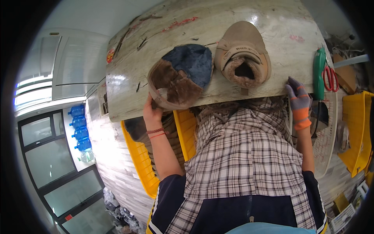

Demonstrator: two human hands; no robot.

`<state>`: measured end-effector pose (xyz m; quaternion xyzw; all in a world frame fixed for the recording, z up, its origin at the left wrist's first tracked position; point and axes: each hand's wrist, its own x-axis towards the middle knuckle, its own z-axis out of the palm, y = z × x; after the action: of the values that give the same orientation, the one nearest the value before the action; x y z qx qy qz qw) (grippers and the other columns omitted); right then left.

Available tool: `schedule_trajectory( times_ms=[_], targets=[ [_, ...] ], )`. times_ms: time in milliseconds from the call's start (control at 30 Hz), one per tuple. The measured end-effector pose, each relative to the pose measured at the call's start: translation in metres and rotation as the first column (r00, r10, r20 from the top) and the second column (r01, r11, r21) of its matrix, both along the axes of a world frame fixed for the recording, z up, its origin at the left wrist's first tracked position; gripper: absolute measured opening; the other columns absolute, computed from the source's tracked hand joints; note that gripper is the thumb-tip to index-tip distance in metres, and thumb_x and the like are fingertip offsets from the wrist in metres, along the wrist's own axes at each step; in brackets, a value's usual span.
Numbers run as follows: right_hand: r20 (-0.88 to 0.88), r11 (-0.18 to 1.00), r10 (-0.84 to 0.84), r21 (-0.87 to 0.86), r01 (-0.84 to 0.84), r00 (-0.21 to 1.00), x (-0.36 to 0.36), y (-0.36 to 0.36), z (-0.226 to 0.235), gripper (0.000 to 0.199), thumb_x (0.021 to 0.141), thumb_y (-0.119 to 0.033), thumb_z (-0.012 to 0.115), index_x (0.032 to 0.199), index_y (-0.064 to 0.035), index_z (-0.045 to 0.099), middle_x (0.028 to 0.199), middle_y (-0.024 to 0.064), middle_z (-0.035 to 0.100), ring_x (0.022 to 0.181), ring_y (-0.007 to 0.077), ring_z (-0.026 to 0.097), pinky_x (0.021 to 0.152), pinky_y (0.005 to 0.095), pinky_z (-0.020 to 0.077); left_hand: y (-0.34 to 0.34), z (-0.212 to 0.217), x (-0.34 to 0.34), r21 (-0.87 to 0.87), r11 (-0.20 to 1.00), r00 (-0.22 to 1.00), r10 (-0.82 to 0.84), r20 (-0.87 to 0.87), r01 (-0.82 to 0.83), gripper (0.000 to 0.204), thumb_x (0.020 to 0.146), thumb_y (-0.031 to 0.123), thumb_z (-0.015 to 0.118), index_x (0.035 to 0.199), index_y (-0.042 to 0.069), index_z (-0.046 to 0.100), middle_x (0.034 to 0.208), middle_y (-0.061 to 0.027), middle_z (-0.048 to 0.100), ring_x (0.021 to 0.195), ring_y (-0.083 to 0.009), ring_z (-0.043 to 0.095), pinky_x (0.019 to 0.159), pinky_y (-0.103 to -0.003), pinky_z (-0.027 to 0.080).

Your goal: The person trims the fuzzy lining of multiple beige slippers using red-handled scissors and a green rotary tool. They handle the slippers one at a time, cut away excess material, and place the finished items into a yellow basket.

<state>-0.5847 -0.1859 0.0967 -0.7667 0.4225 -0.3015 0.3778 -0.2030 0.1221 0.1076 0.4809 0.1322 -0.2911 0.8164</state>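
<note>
Pale wood-grain laminate covers the bench (156, 35), which fills the upper middle of the head view.

Head view, left side: the left hand (152, 110) is bare, with a red cord at the wrist. It grips the near rim of a brown cap (177, 84) with fleece lining and a dark blue fleece panel. The fingers are closed on the cap's edge at the near border of the bench. The cap lies open side up, just beside a second cap.

Head view, centre: the tan cap (243, 54) sits on the bench with its fleece-lined opening toward the person. Neither hand touches it.

Head view, right side: the right hand (299, 101) wears a grey knit glove with an orange cuff. Its fingers are loosely together and rest on the near right corner of the bench, holding nothing.

Head view, surroundings: red-handled scissors (331, 77) lie to the right beside a green tool (319, 72). A yellow crate (142, 163) stands below the bench, and another yellow bin (356, 128) stands at far right. Blue water bottles (80, 128) line the left wall.
</note>
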Motion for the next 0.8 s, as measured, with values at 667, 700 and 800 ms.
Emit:
schedule_trajectory(
  times_ms=[667,700,800],
  targets=[
    [-0.197,0.699,-0.515,-0.660,0.276,0.834,-0.104,-0.131,-0.027,0.030,0.082,-0.013,0.063,0.111,-0.0073,0.059,0.107,0.0130,0.062,0.096,0.0297,0.059,0.086,0.0365,0.0461,-0.164,0.062,-0.152,0.715,0.698,-0.402,-0.647,0.648,0.029,0.029,0.068,0.001,0.071,0.095,0.002,0.062,0.141,-0.0227,0.034,0.130,-0.0387,0.033,0.104,-0.041,0.030],
    [-0.315,0.764,-0.521,-0.586,0.268,0.794,-0.113,-0.149,-0.040,0.033,0.083,-0.017,0.061,0.114,-0.0076,0.058,0.109,0.0136,0.061,0.099,0.0306,0.058,0.089,0.0378,0.0446,-0.167,0.054,-0.146,0.673,0.738,-0.390,-0.608,0.692,0.044,0.024,0.069,-0.003,0.069,0.092,0.001,0.062,0.139,-0.0208,0.039,0.127,-0.0344,0.039,0.100,-0.039,0.035],
    [-0.465,0.803,-0.487,-0.571,0.170,0.740,-0.121,-0.179,-0.045,0.040,0.083,-0.026,0.060,0.119,-0.0093,0.057,0.110,0.0166,0.061,0.102,0.0332,0.056,0.091,0.0408,0.0431,-0.159,0.051,-0.130,0.553,0.802,-0.039,-0.560,0.827,0.224,0.019,0.072,-0.006,0.063,0.090,0.000,0.061,0.134,-0.0172,0.046,0.113,-0.0227,0.050,0.093,-0.031,0.039]
  ],
)
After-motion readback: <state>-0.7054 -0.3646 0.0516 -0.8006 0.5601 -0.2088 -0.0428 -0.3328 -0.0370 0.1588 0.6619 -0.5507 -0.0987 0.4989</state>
